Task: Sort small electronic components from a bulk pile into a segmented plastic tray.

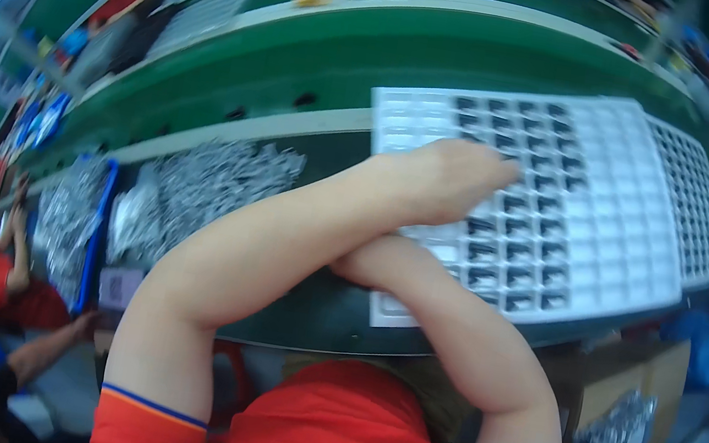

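Note:
My forearms cross, the left above the right. My left hand (454, 180) is over a white plastic tray (625, 209) of small pockets, its fingers curled together toward dark parts (520, 227) in the middle rows. What those fingers hold, if anything, is hidden. Beneath the left forearm, my right hand (359, 264) reaches left past the tray's edge; the left arm covers its fingers, so I cannot tell what it touches. A heap of thin silvery-grey pieces (227, 178) lies to the left of both hands.
A second tray (688, 195) full of dark parts adjoins at the right. Left stands a blue bin (100, 228) with bagged silvery pieces. A cardboard box (635, 414) is at the lower right. A green partition with a ledge (296, 124) runs behind. Other people work at left.

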A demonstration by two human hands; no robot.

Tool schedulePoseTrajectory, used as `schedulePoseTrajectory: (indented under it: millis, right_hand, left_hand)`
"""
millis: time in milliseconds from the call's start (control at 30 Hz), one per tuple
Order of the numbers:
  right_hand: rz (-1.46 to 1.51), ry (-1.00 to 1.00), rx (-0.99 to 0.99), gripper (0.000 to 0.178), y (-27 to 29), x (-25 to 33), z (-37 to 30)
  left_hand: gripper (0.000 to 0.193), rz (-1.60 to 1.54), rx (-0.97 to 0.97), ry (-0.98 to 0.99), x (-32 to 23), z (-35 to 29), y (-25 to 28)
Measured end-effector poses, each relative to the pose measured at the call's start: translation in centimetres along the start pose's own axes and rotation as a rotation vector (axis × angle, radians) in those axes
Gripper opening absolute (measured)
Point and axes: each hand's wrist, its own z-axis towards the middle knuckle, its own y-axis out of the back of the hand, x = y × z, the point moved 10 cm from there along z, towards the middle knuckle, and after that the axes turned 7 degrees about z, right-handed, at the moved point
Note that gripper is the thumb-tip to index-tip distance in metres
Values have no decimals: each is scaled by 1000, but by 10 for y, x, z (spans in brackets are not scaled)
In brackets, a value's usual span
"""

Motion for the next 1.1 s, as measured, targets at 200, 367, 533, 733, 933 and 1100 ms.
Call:
schedulePoseTrajectory:
  millis: [200,367,533,733,933,1100]
  right_hand:
    - [23,185,-278,25,42,41,-4]
    - [84,218,-263,17,41,48,-3]
    - [66,207,-297,14,57,49,-1]
    - [470,-81,-250,9,50,29,1]
    - [740,22,-595,13,75,14,-13]
    - [786,78,-681,7,96,16,-14]
  left_hand:
    - [18,-260,-567,298,36,-116,120]
    - [15,-860,-749,719,79,-218,84]
    - [14,-632,-836,662,91,-236,88]
    - [15,-803,-803,717,100,-243,74]
    - [14,-670,-528,778,92,-226,54]
    - [14,-907,-553,725,85,-216,43]
